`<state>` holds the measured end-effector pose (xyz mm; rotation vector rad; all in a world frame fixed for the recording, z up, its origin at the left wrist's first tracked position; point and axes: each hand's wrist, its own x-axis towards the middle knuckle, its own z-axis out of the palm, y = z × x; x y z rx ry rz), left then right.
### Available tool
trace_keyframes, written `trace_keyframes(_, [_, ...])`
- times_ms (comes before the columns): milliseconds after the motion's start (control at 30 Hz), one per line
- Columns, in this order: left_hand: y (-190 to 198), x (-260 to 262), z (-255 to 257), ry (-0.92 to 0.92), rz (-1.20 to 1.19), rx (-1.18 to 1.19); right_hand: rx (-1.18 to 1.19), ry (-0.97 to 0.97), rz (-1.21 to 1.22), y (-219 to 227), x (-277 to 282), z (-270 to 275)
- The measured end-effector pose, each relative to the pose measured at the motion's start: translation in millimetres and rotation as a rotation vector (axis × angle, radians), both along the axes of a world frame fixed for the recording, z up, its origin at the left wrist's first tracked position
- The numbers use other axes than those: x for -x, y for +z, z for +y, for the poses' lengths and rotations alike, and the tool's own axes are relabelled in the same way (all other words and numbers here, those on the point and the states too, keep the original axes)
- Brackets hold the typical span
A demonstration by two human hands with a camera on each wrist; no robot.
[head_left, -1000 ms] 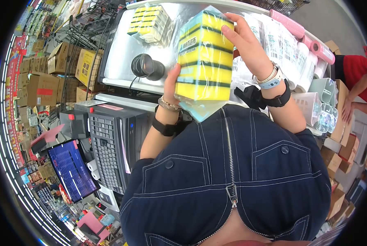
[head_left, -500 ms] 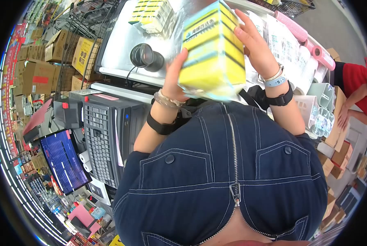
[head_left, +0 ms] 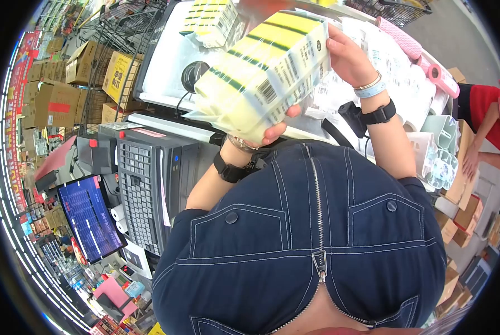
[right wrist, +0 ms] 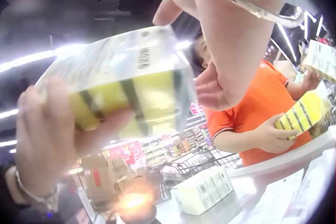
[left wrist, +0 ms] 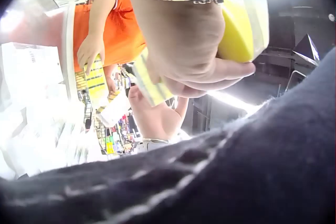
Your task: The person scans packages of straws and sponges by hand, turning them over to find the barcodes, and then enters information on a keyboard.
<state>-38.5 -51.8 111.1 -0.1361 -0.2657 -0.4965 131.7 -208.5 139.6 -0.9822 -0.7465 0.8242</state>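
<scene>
A clear-wrapped pack of yellow sponges (head_left: 261,61) with dark green stripes is tilted in front of the torso, its white barcode side turned up. My left hand (head_left: 278,125) grips the near end from below, most of it hidden behind the pack. The right wrist view shows the left hand (right wrist: 47,134) with its fingers and thumb round the pack. At the far end my right hand (head_left: 351,58) holds a corner. A black scanner-like device (head_left: 194,75) on a cord lies partly behind the pack, glowing orange in the right wrist view.
Another sponge pack (head_left: 208,22) stands on the white counter (head_left: 160,67). Plastic-wrapped white goods (head_left: 378,67) and pink rolls (head_left: 398,36) lie at the right. A keyboard (head_left: 138,195) and a monitor (head_left: 91,218) are at the left. A person in orange (right wrist: 257,119) holds a yellow pack.
The sponge pack has been turned so the barcode side faces up, and its near end has swung left towards the black device. My left hand has shifted underneath it.
</scene>
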Motion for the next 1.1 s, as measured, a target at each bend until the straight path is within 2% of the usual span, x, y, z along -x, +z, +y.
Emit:
trace_keyframes(267, [-2, 6, -4, 0.02, 0.012, 0.055, 0.073, 0.093, 0.032, 3, 8, -4])
trace_keyframes(333, [-10, 9, 4, 0.027, -0.101, -0.179, 0.11, 0.21, 0.014, -4, 2, -11])
trace_keyframes(367, [-29, 16, 6, 0.246, 0.033, -0.49, 0.2, 0.158, 0.064, 0, 2, -15])
trace_keyframes(400, [-46, 20, 13, 0.349, 0.185, -0.649, 0.208, 0.173, 0.056, 2, 0, -16])
trace_keyframes(433, [-60, 24, 20, 0.429, 0.344, -0.821, 0.282, 0.037, -0.075, 3, -2, -15])
trace_keyframes(500, [-82, 38, 49, 0.391, 0.648, -0.948, 0.388, -0.18, -0.342, 3, 1, -5])
trace_keyframes(533, [-85, 48, 61, 0.389, 0.786, -1.056, 0.391, -0.165, -0.347, 4, 2, 5])
trace_keyframes(567, [-87, 58, 67, 0.444, 0.85, -1.129, 0.565, -0.204, -0.492, 7, 5, 17])
trace_keyframes(600, [-86, 67, 70, 0.454, 0.857, -1.117, 0.739, -0.243, -0.64, 9, 9, 29])
trace_keyframes(667, [-84, 81, 75, 0.536, 0.89, -1.207, 0.75, -0.271, -0.733, -6, 15, 70])
trace_keyframes(733, [-86, 88, 76, 0.557, 0.918, -1.23, 1.021, -0.331, -1.041, -10, 26, 113])
trace_keyframes(800, [-89, 93, 74, 0.585, 0.868, -1.338, 1.077, -0.283, -1.026, -23, 29, 146])
trace_keyframes(900, [-89, 98, 70, 0.575, 0.844, -1.369, 1.14, -0.251, -1.019, -33, 33, 174])
trace_keyframes(1100, [-85, 109, 70, 0.56, 0.782, -1.468, 1.105, -0.306, -1.022, -41, 24, 186])
